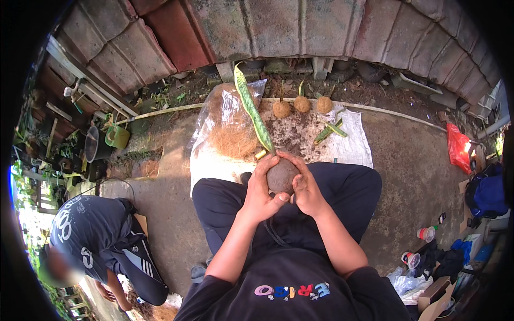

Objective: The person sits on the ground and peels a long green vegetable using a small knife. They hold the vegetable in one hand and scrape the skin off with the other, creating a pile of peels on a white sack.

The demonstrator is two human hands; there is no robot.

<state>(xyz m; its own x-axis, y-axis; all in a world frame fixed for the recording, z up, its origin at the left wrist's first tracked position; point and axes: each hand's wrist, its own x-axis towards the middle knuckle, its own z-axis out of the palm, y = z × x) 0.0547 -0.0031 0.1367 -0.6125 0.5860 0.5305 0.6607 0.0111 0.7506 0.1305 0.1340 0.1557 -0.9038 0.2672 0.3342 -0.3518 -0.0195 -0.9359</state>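
Between my two palms, above my crossed legs, is a round ball of brown soil (pixel 280 177). A long snake plant leaf (pixel 252 106), green with yellow edges, stands out of its far side. My left hand (pixel 263 186) cups the ball's left side, thumb towards me. Around the right side curves my right hand (pixel 306 188), its fingers smeared with soil. Beyond my hands a white sack (pixel 357 140) lies on the ground, strewn with loose soil. On its left, coconut fibre (pixel 231 140) spills from a clear plastic bag (pixel 225 100).
Fibre-wrapped balls with leaves, such as the middle one (pixel 302 104), line the sack's far edge. Cut leaf pieces (pixel 330 131) lie nearer. Another person (pixel 100 236) bends at lower left. Plastic cups (pixel 425 234) and a red bag (pixel 457 148) are at right; a bucket (pixel 96 144) is at left.
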